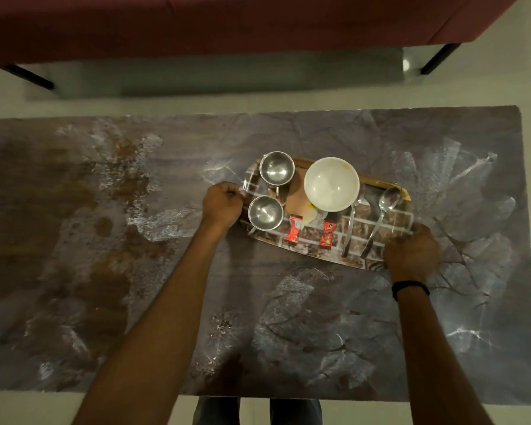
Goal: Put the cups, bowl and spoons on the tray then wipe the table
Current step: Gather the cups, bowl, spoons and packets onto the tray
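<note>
Gripping the tray [311, 239] at both ends, the two hands are closed tight on its rim. The left hand [224, 204] has its fingers curled round the tray's 9 o'clock edge, knuckles up. The right hand [411, 253] clamps the corner at about 4 o'clock, and a black wristband [410, 288] sits on that wrist. Whether the tray rests on the counter [135, 240] or is raised just off it cannot be told.

The tray has a brick-like pattern and lies right of the counter's middle, its long side running from 10 o'clock to 4 o'clock. All the task's pieces are on it. Two steel cups stand at the 9 o'clock end: the far cup [277, 167] at about 10 o'clock and the near cup [265, 212] just beside the left hand. The white bowl [331, 184] stands at 12 o'clock, empty and upright. Two spoons lie at the 3 o'clock end with handles pointing toward the person: the inner spoon [351, 222] is partly under the bowl's rim, and the outer spoon [380, 216] lies beside it.

Two red sachets [292, 230] stand along the 6 o'clock edge, with a brown card piece [295, 191] between cups and bowl. The counter is marbled grey and brown. A maroon sofa [227, 23] stands beyond it at 12 o'clock.
</note>
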